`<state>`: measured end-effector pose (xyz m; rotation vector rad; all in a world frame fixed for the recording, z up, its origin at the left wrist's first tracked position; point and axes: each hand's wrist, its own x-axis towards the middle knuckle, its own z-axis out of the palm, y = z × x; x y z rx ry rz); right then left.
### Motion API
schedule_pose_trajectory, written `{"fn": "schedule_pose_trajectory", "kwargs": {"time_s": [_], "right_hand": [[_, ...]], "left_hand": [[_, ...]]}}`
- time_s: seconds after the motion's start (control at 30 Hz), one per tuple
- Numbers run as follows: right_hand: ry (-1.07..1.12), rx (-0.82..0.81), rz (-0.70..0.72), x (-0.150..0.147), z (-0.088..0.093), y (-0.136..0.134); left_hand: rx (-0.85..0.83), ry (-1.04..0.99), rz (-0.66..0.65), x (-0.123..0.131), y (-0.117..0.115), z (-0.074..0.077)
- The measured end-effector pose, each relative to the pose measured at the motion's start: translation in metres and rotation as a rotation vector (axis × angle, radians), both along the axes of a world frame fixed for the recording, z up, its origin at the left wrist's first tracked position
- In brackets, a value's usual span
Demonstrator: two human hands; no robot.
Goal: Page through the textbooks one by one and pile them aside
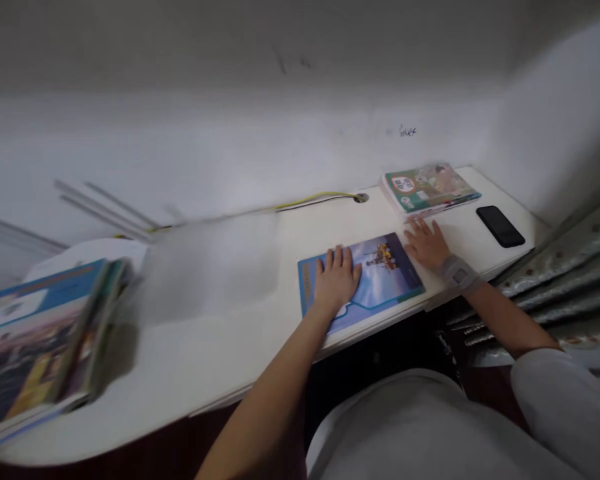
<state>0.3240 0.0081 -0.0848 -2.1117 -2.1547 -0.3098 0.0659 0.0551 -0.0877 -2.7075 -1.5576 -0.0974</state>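
Observation:
A blue book (380,287) with a yellow offshore rig on its cover lies closed near the front edge of the white desk. My left hand (336,280) rests flat on its cover, fingers spread. Just past the book's right edge, my right hand (427,245) lies on the desk with fingers apart and nothing held. A grey band with a square face circles the right wrist. Behind that hand is a stack of books (430,187) with a green and pink cover on top, close to its fingertips.
At the far right lies a black phone (500,226). A tall stack of books (35,333) stands at the left end of the desk (220,353). Yellow and black cables (320,198) run along the wall to a round hole. A shiny patterned curtain (565,287) hangs at right.

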Motion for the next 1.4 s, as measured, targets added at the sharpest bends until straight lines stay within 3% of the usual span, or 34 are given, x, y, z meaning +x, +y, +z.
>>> {"fn": "schedule_pose_trajectory", "kwargs": {"time_s": [0.07, 0.2, 0.23, 0.33, 0.47, 0.6, 0.67, 0.73, 0.83, 0.9, 0.97, 1.07, 1.2, 1.4], "right_hand": [[-0.003, 0.083, -0.132, 0.044, 0.005, -0.021], [0.126, 0.271, -0.589, 0.129, 0.007, -0.068], [0.138, 0.28, -0.643, 0.145, 0.006, -0.077], [0.165, 0.228, -0.693, 0.18, -0.001, -0.093], [0.199, 0.14, -0.722, 0.189, -0.002, -0.096], [0.186, 0.259, -0.689, 0.155, 0.018, -0.084], [0.188, 0.271, -0.499, 0.115, 0.03, -0.067], [0.201, 0.169, -0.232, 0.061, 0.037, -0.04], [0.2, 0.017, 0.035, -0.029, 0.035, 0.003], [0.209, -0.088, 0.089, -0.08, 0.027, 0.024], [0.219, -0.14, 0.106, -0.112, 0.016, 0.036], [0.226, -0.138, 0.118, -0.121, 0.001, 0.039], [0.152, -0.076, 0.1, -0.094, -0.011, 0.034], [0.103, -0.077, -0.023, -0.069, -0.014, 0.033]], "left_hand": [[0.007, 0.031, -0.001, 0.0, 0.001, 0.0], [0.017, 0.063, 0.004, 0.001, 0.001, -0.001], [0.017, 0.065, 0.008, 0.001, 0.002, -0.001], [-0.001, 0.066, 0.021, 0.003, 0.002, 0.001], [-0.005, 0.054, 0.027, 0.003, 0.001, 0.002], [0.019, 0.02, 0.016, 0.0, 0.0, 0.003], [0.026, 0.016, -0.001, 0.0, -0.001, 0.006], [-0.003, 0.03, -0.014, 0.003, -0.003, 0.012], [-0.106, 0.044, 0.035, 0.016, -0.007, 0.022], [-0.15, 0.022, 0.121, 0.026, -0.01, 0.024], [-0.112, -0.025, 0.187, 0.03, -0.013, 0.02], [-0.036, -0.101, 0.184, 0.023, -0.013, 0.009], [-0.047, -0.111, 0.139, -0.002, -0.01, 0.002], [-0.045, -0.117, 0.259, -0.03, -0.001, 0.001]]}}
